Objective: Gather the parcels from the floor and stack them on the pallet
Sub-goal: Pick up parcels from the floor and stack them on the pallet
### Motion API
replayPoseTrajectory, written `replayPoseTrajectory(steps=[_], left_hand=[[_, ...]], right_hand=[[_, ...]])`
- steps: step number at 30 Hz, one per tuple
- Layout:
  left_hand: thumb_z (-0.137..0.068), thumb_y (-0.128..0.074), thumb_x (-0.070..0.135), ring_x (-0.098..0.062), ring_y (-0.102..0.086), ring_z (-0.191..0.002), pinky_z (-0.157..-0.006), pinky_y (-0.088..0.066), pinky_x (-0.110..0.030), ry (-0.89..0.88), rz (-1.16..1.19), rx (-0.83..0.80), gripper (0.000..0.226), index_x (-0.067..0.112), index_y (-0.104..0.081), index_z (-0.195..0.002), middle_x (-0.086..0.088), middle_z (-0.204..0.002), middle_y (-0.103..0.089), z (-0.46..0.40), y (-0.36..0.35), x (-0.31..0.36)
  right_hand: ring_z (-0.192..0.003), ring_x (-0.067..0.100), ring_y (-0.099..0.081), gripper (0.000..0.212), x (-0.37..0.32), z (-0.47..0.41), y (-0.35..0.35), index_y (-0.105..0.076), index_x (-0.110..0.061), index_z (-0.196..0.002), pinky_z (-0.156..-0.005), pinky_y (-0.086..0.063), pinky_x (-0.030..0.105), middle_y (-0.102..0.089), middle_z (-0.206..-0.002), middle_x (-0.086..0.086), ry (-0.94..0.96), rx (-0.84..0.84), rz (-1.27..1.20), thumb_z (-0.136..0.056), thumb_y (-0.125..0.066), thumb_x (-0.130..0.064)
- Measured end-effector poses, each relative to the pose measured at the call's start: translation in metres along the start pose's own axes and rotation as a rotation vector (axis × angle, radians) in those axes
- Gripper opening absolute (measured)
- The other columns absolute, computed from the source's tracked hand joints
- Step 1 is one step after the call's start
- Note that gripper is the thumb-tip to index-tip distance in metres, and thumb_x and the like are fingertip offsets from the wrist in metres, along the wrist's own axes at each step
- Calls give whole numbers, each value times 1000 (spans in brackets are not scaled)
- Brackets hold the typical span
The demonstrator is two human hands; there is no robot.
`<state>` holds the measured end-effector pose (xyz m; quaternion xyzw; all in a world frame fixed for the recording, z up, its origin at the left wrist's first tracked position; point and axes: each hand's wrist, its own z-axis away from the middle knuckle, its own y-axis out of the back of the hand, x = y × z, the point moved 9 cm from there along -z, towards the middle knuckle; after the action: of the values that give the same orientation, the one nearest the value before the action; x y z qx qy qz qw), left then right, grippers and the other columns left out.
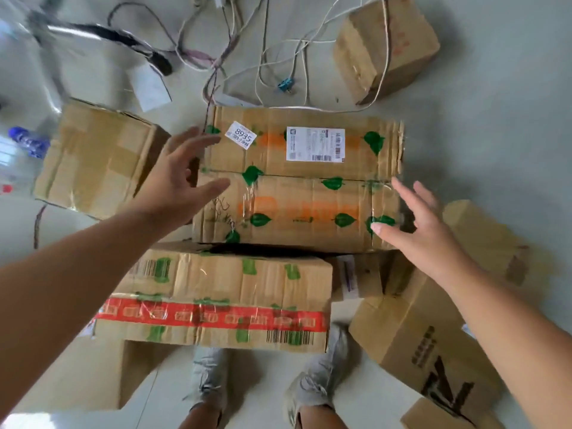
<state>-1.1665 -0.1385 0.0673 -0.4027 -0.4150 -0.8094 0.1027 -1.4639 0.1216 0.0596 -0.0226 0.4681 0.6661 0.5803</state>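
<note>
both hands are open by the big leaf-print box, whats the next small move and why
Probably close both hands onto the ends of the leaf-print box: the left hand and right hand flank it, open and holding nothing, and it rests atop other parcels with nothing on it.

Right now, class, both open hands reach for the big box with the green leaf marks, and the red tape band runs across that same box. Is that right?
Not quite. The head view shows the red tape band on the nearer box, not the leaf-marked box. The rest stands: the left hand and right hand both reach for the leaf-marked box with fingers spread.
</note>
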Motion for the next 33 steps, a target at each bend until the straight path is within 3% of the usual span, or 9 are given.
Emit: replayPoseTrajectory(steps=[3,6,9,16,19,25,27,29,33], left_hand=[[-85,-86,37,-28,-36,-154,-124,-34,-47,72,-134,0,77,39,-49,-153,-2,-172,-23,-16,-27,-45],[-80,-88,39,-26,-31,-156,-124,-35,-49,164,-150,-48,95,40,-37,-160,-5,-174,-19,-23,-52,-87],[-78,-91,35,-27,-45,-144,-117,-44,-54,247,-101,-71,107,49,-25,-161,-4,-163,-39,-24,-63,-114],[-67,-99,22,-22,-60,-130,-106,-55,-54,290,75,-83,122,64,-24,-154,6,-149,-53,-30,-66,-115],[-66,-99,16,-20,-64,-120,-98,-59,-46,271,83,-64,122,59,-29,-157,4,-141,-58,-34,-57,-98],[-68,-97,14,-8,-62,-97,-67,-52,-11,155,106,14,116,57,-36,-156,15,-113,-57,-19,-30,-27],[-63,-99,23,-12,-65,-99,-71,-59,-15,114,143,31,116,60,-38,-154,15,-114,-57,-10,-19,6],[-55,-102,31,-20,-72,-100,-76,-66,-34,77,212,50,117,64,-41,-149,8,-115,-60,-2,-4,36],[-58,-90,17,-21,-73,-105,-83,-65,-51,29,287,129,111,69,-44,-144,11,-121,-65,21,39,102]], right_hand=[[-160,18,-10,89,30,-37,-20,-23,-58,-156,-125,-20,51,6,-171,-22,-41,16,45,-87,-78,-46],[-160,20,-9,94,56,-69,-36,-20,-60,-156,-124,-21,51,9,-172,-18,-94,31,45,-85,-80,-48],[-161,22,-8,100,70,-86,-45,-18,-59,-157,-124,-20,53,9,-173,-13,-130,59,28,-83,-83,-46],[-156,16,-24,100,81,-90,-39,-23,-59,-156,-122,-27,51,-23,-169,-19,-126,117,-148,-82,-86,-38],[-156,14,-24,98,76,-78,-29,-26,-58,-156,-122,-28,51,-25,-167,-21,-132,150,-195,-83,-86,-32],[-145,2,-24,97,56,-30,26,-26,-62,-153,-121,-28,54,-26,-162,-31,-123,255,-239,-82,-85,-33],[-151,8,-24,96,41,-6,52,-26,-64,-152,-121,-27,57,-25,-160,-33,-114,291,-248,-82,-85,-35],[-154,11,-23,95,22,18,80,-25,-66,-151,-121,-27,58,-24,-159,-35,-97,322,-242,-82,-84,-37],[-146,1,-22,98,-24,70,142,-20,-71,-149,-119,-28,55,-22,-158,-37,-33,361,-201,-79,-83,-44]])
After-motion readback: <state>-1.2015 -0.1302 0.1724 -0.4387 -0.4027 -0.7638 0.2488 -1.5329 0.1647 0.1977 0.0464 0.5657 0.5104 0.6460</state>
